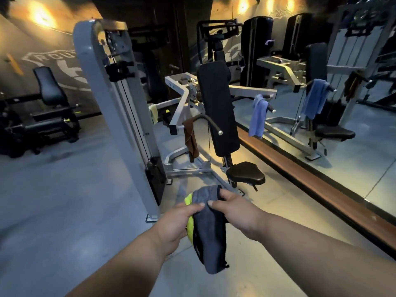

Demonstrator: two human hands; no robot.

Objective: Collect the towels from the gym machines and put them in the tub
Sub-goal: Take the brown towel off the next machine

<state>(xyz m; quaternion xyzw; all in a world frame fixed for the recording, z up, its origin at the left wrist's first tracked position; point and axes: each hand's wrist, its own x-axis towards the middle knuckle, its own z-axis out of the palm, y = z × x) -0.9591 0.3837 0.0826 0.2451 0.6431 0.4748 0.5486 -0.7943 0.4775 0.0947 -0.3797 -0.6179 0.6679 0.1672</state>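
Open concrete floor [53, 200] is spreading left of the grey machine [120, 116], a mirror wall [342, 146] closing the right. Wall lettering is reading "ROU", the rest hidden. A blue towel [258, 115] and brown towel [190, 138] are hanging lengthwise from the machine's handles. Left hand [177, 221] and right hand [233, 207] are both gripping a grey towel [211, 230], drooping downward over a yellow-green towel [189, 228].

Two bare forearms, no sleeves, no watch or rings; hands [177, 221] with short, unpainted nails.
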